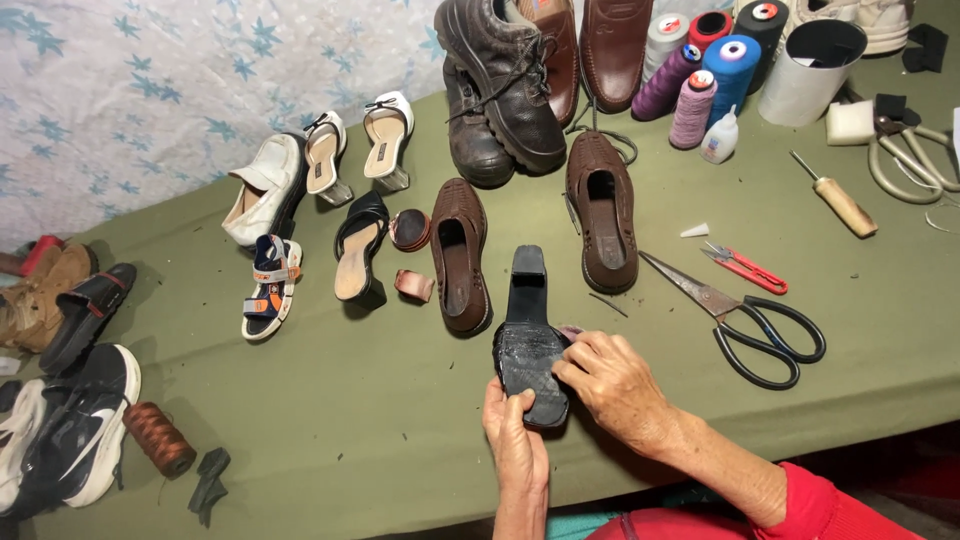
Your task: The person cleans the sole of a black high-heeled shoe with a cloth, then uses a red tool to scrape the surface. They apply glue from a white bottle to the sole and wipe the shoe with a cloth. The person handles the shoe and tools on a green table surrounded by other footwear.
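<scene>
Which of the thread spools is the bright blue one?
The bright blue spool stands at the back of the table, right of the two purple spools and beside the white cylinder. The others nearby are red, black and white.

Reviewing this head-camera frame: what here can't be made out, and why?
- Upper side of the black heeled shoe: turned sole-up, and the left hand and right hand cover its toe end.
- Pinkish bit under the right fingers: mostly hidden, kind unclear.
- Pale shoe at the top right: cut by the frame edge.
- Sneakers at the left: partly cut off.
- Pincers: cut off by the right edge.
</scene>
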